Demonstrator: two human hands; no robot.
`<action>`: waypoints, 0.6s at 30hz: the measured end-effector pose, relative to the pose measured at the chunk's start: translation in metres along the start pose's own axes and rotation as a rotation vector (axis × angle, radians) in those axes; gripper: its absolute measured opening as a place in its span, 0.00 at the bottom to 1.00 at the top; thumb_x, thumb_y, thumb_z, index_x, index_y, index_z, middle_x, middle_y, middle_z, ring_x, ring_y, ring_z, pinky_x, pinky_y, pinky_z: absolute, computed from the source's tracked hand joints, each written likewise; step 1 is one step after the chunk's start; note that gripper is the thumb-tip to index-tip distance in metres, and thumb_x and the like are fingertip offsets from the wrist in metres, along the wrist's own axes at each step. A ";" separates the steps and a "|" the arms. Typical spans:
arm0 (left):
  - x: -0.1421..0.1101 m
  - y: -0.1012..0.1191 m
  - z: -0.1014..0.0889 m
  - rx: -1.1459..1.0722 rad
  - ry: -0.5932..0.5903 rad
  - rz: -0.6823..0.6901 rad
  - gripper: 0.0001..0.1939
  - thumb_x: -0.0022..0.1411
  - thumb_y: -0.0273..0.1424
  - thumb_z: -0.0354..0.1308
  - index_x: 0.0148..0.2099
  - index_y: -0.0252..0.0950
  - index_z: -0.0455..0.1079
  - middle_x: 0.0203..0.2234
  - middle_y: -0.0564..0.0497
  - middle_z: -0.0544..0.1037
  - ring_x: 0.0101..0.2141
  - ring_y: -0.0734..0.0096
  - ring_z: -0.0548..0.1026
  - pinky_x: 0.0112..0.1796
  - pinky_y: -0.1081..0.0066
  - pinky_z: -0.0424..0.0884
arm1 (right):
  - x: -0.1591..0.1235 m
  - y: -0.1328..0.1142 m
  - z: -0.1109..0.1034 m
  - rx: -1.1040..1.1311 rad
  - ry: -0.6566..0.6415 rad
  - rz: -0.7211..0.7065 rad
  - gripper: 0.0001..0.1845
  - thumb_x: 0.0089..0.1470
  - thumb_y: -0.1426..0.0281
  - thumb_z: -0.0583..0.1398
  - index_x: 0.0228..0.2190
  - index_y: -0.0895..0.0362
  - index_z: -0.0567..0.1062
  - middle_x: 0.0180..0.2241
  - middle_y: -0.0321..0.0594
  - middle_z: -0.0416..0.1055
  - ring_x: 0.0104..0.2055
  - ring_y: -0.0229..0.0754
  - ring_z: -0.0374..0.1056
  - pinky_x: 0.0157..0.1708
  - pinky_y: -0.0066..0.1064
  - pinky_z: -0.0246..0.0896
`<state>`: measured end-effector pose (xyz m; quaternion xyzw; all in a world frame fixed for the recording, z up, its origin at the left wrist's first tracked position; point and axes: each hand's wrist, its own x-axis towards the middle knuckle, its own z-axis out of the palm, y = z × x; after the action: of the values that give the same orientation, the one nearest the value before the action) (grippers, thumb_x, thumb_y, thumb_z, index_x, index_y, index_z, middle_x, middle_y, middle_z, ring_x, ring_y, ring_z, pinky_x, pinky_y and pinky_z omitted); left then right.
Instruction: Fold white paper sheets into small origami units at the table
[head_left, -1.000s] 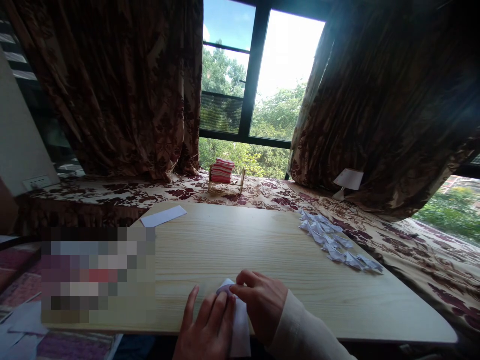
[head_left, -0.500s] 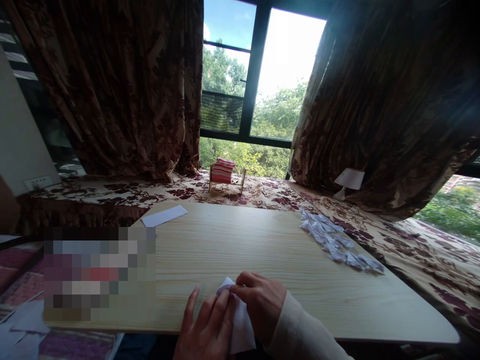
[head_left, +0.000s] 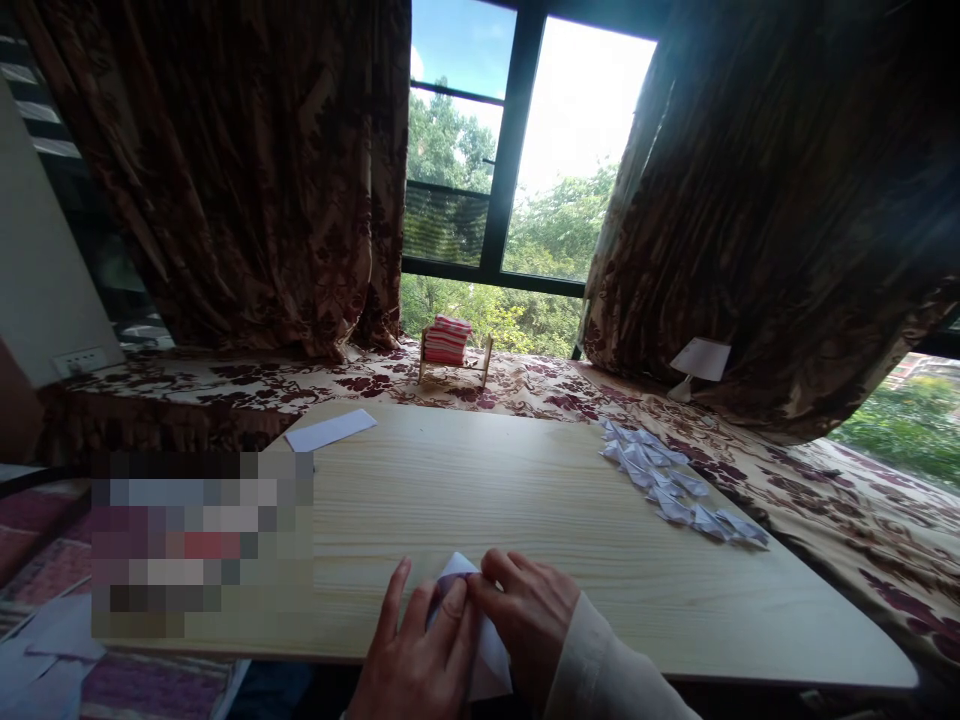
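Observation:
A white piece of paper (head_left: 491,660), partly folded to a point at its far end, lies at the table's near edge between my hands. My left hand (head_left: 420,640) holds it from the left, its index finger pressing on the fold and the other fingers spread over the wood. From the right, my right hand (head_left: 525,610) pinches the paper close to the left fingertip, its fingers curled. Much of the sheet is hidden under both hands.
Several folded white paper pieces (head_left: 671,480) lie along the table's right side. A flat paper strip (head_left: 331,430) rests at the far left of the wooden table (head_left: 675,610). Loose sheets (head_left: 52,640) are lower left. A blurred patch covers the table's left part.
Both hands stay on the paper with small finger shifts. The left fingers have risen slightly and the paper's pointed tip shows a little more.

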<state>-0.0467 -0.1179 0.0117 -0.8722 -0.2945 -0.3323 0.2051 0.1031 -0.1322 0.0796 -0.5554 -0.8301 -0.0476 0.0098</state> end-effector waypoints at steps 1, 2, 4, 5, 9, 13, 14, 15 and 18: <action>-0.001 0.001 0.000 0.002 0.017 0.001 0.16 0.56 0.33 0.52 0.47 0.36 0.68 0.42 0.49 0.74 0.41 0.61 0.67 0.54 0.50 0.48 | 0.000 0.000 0.000 -0.004 0.009 -0.001 0.09 0.52 0.73 0.53 0.35 0.54 0.71 0.34 0.40 0.69 0.34 0.43 0.67 0.26 0.29 0.58; -0.001 0.001 0.000 0.003 0.030 0.003 0.16 0.56 0.34 0.52 0.47 0.37 0.68 0.42 0.49 0.74 0.42 0.60 0.67 0.53 0.50 0.48 | 0.000 0.000 -0.001 -0.007 0.016 -0.004 0.09 0.53 0.73 0.53 0.35 0.53 0.71 0.34 0.40 0.69 0.34 0.43 0.67 0.26 0.29 0.58; -0.002 0.002 0.000 0.004 0.034 0.003 0.16 0.56 0.34 0.52 0.47 0.37 0.68 0.42 0.49 0.74 0.42 0.60 0.67 0.54 0.49 0.47 | 0.000 0.000 -0.001 -0.019 0.021 -0.005 0.09 0.53 0.73 0.53 0.35 0.53 0.71 0.34 0.40 0.69 0.34 0.43 0.66 0.25 0.29 0.58; -0.002 0.002 -0.001 0.001 0.027 0.002 0.17 0.56 0.35 0.52 0.47 0.36 0.68 0.42 0.49 0.74 0.42 0.60 0.67 0.54 0.49 0.46 | 0.000 0.000 -0.001 -0.026 0.014 -0.006 0.09 0.53 0.74 0.53 0.35 0.53 0.71 0.34 0.40 0.69 0.34 0.43 0.66 0.25 0.29 0.58; -0.002 0.002 -0.004 -0.028 -0.010 -0.004 0.19 0.56 0.36 0.52 0.48 0.35 0.67 0.43 0.49 0.74 0.42 0.60 0.67 0.54 0.49 0.45 | 0.001 0.001 0.004 -0.065 0.003 -0.008 0.08 0.53 0.73 0.53 0.34 0.54 0.70 0.34 0.41 0.68 0.34 0.44 0.66 0.25 0.29 0.58; -0.002 0.003 -0.006 -0.034 -0.069 -0.010 0.21 0.56 0.39 0.52 0.51 0.36 0.65 0.47 0.50 0.72 0.45 0.59 0.66 0.55 0.50 0.43 | 0.000 -0.001 0.010 -0.119 0.042 -0.005 0.08 0.54 0.74 0.53 0.35 0.56 0.70 0.34 0.43 0.68 0.35 0.46 0.65 0.26 0.33 0.59; -0.002 0.003 -0.006 -0.030 -0.080 -0.008 0.21 0.56 0.39 0.51 0.51 0.37 0.65 0.47 0.50 0.71 0.46 0.59 0.65 0.55 0.51 0.43 | -0.001 -0.002 0.012 -0.126 0.052 -0.005 0.07 0.54 0.74 0.53 0.35 0.56 0.70 0.34 0.43 0.68 0.35 0.46 0.65 0.27 0.33 0.59; -0.003 0.004 -0.006 -0.025 -0.085 -0.005 0.21 0.57 0.39 0.51 0.51 0.37 0.65 0.48 0.50 0.71 0.46 0.59 0.65 0.55 0.51 0.42 | -0.001 -0.003 0.013 -0.131 0.061 -0.007 0.07 0.53 0.74 0.53 0.34 0.57 0.70 0.34 0.44 0.68 0.35 0.46 0.65 0.27 0.34 0.59; -0.006 0.005 -0.005 0.002 -0.073 0.006 0.22 0.57 0.41 0.51 0.51 0.36 0.65 0.48 0.49 0.71 0.47 0.59 0.65 0.55 0.51 0.40 | 0.001 -0.004 0.016 -0.137 0.084 -0.012 0.05 0.53 0.74 0.54 0.32 0.57 0.70 0.32 0.44 0.68 0.33 0.45 0.65 0.26 0.33 0.58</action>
<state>-0.0496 -0.1268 0.0104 -0.8845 -0.2994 -0.2993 0.1959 0.0996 -0.1312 0.0634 -0.5473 -0.8272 -0.1275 0.0062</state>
